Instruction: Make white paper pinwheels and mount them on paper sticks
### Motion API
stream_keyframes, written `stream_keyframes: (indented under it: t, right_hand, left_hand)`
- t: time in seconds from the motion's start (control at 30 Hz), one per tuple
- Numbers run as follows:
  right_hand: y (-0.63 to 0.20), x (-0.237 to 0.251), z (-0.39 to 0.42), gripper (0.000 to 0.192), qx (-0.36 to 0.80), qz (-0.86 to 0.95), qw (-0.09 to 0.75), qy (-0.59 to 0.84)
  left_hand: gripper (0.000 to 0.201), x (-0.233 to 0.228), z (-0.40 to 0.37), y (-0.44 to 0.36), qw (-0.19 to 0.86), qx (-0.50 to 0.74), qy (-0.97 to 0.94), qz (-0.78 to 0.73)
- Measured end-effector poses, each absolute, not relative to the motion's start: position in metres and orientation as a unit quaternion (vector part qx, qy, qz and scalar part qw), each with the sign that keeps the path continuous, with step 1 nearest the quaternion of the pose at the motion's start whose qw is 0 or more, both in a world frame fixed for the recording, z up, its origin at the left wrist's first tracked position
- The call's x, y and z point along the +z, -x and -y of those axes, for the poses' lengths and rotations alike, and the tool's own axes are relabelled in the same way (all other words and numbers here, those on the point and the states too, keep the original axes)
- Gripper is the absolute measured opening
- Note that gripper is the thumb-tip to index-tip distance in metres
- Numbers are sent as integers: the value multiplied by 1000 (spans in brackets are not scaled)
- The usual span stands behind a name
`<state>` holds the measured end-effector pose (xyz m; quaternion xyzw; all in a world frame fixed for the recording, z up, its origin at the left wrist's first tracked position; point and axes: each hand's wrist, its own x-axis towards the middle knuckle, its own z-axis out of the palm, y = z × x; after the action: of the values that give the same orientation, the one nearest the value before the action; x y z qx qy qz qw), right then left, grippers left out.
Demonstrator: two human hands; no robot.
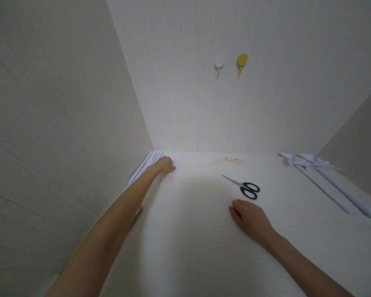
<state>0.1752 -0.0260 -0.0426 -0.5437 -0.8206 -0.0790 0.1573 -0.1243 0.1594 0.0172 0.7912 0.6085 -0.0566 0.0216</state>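
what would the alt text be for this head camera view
A person's left hand rests on a stack of white paper in the desk's far left corner, while the right hand lies flat near black-handled scissors. Folded paper strips lie at right.

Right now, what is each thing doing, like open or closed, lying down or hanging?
scissors: closed, lying flat on table
paper sheets: stacked by left wall, under left hand
right hand: flat on table, holding nothing
folded paper strips: lying loose, far right
two hooks: on wall, bare
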Motion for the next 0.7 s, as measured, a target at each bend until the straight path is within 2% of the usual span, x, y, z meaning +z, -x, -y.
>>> stream_keyframes:
  t: [0.1, 0.7]
  right_hand:
    - [-176, -44, 26, 26, -79, 819, 160, 545]
    - [-175, -40, 27, 28, -61, 822, 154, 545]
  left_hand:
    - [27, 21, -164, 125, -4, -100, -798, -594]
    - [37, 30, -163, 127, -78, -150, -829, -533]
